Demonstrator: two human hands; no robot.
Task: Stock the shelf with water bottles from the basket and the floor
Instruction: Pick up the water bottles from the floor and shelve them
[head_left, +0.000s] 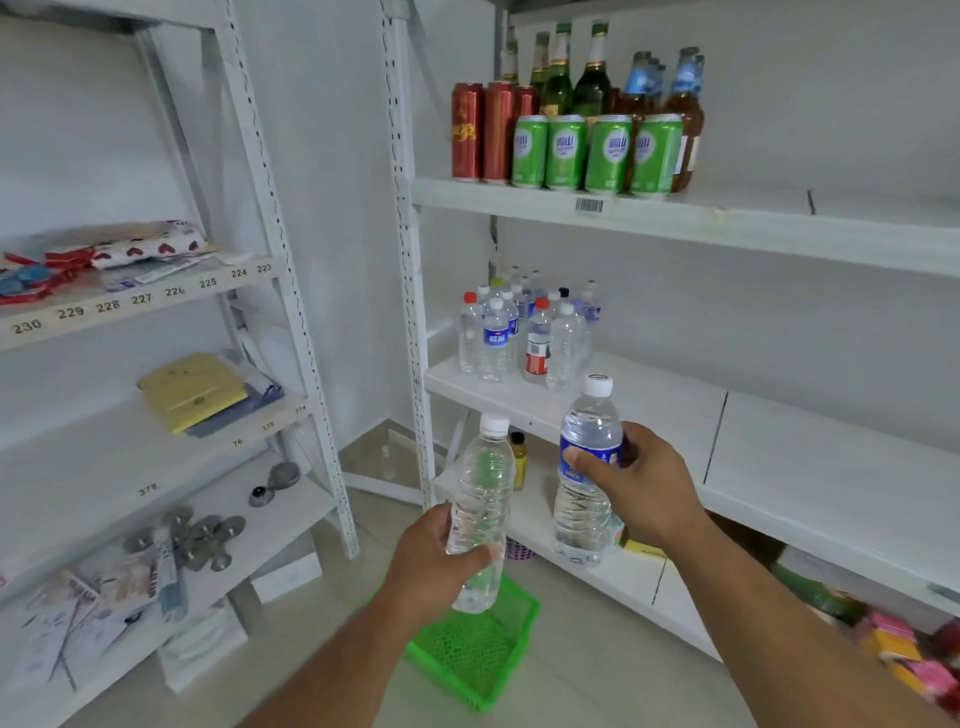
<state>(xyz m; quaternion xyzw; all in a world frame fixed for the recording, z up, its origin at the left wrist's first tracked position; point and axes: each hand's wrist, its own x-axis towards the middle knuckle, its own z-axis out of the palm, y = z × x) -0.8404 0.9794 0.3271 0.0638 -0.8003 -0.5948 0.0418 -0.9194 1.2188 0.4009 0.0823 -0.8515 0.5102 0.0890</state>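
Note:
My left hand (434, 564) grips a clear unlabelled water bottle (480, 499) with a white cap, held upright above the green basket (475, 652) on the floor. My right hand (641, 486) grips a blue-labelled water bottle (587, 467), also upright, in front of the white middle shelf (649, 400). At that shelf's left end stands a cluster of several water bottles (524, 332) with white, red and dark caps. The basket looks empty where it shows.
The top shelf (675, 218) carries green cans (597, 150), red cans and glass bottles. A white rack (156, 296) at left holds packets, cloths and metal parts. Lower right shelves hold coloured packages (904, 649). A small yellow bottle (518, 460) stands on the lower shelf.

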